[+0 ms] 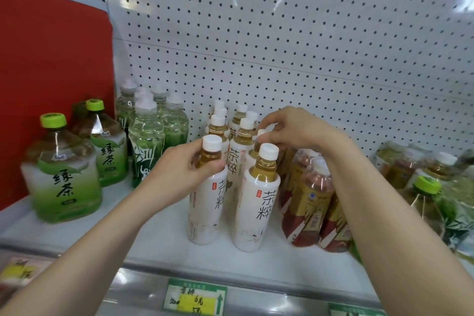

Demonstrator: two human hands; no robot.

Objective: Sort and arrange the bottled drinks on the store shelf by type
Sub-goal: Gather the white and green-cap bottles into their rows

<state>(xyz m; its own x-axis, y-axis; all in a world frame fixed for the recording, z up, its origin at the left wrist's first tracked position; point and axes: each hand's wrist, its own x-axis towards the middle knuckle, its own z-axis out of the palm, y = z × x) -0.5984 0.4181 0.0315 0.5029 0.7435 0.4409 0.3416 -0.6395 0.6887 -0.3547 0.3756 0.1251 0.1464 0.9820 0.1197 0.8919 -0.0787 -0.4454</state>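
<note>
Gripping neck of white-label tea bottle (207,187), left hand (179,169) curls round it, near front of shelf (154,233). Right hand (289,128) pinches cap of second white-label bottle (253,153) behind. Full, stiff plastic, likely heavyish; sleeve probably slick, so hold at neck. Green tea bottles (64,174) left, red-gold bottles (310,200) right.

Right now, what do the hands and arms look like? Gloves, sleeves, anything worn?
Nothing worn that shows. The left hand and right hand have no gloves and no rings visible. The left forearm and right forearm show no sleeve, watch or band as far as the frame edge. No markings or tape.
</note>
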